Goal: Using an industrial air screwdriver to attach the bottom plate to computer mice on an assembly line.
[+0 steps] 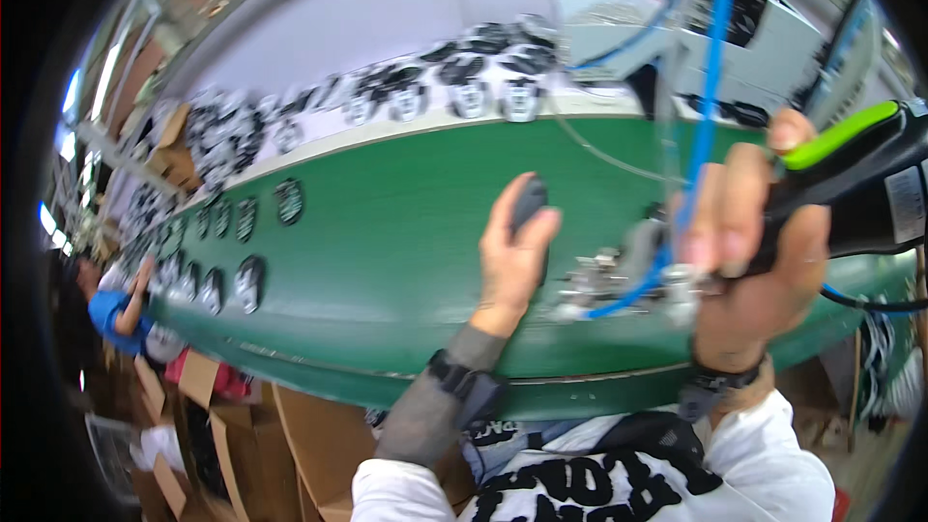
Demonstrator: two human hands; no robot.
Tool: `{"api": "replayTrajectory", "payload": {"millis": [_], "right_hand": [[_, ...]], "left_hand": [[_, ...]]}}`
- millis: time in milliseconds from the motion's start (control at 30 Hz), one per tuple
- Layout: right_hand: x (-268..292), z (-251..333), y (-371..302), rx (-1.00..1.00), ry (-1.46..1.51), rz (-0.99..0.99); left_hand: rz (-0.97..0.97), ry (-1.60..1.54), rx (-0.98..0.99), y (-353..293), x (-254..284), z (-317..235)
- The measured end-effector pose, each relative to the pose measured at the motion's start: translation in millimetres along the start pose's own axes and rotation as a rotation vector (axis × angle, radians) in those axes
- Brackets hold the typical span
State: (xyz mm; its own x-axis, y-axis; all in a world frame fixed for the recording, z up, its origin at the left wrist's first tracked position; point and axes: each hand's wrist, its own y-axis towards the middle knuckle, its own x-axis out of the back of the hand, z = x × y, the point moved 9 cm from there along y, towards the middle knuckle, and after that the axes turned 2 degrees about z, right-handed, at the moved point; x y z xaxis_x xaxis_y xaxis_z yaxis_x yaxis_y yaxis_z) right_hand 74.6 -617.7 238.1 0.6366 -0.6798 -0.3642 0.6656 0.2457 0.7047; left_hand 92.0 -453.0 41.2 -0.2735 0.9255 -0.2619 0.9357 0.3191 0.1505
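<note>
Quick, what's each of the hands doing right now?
Left hand: closed, holding a dark piece.
Right hand: blurred, closed around the black-and-green tool.

Long green table (387, 232), 2 rows of rounded pieces (248, 285) at left, blurred metal fixture (597, 277) at right

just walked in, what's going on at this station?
A person's left hand holds a dark rounded piece over a green work surface. The right hand, blurred, grips a black-and-green tool. A metal fixture sits between the hands, with a blue hose in front of it. Similar-sized pieces lie in rows to the left; a co-worker in blue is at far left.
</note>
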Motion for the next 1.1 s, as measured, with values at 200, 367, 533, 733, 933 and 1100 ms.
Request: {"api": "replayTrajectory", "payload": {"millis": [200,367,533,733,933,1100], "right_hand": [[40,29,12,-0.078,-0.026,-0.046],[50,19,11,-0.051,-0.055,-0.025],[59,6,7,-0.055,-0.08,-0.097],[49,-7,3,-0.008,-0.204,-0.209],[49,-6,4,0.02,-0.305,-0.227],[49,-4,0,0.078,-0.332,-0.266]], "left_hand": [[0.2,1.024,-0.279,13,-6,16],[0.171,1.03,-0.189,3,14,15],[0.166,1.108,-0.42,21,75,-51],[-0.626,1.835,-0.111,-13,403,-135],[-0.585,1.455,0.026,0,439,-111],[-0.593,1.476,-0.148,82,391,-113]]}}
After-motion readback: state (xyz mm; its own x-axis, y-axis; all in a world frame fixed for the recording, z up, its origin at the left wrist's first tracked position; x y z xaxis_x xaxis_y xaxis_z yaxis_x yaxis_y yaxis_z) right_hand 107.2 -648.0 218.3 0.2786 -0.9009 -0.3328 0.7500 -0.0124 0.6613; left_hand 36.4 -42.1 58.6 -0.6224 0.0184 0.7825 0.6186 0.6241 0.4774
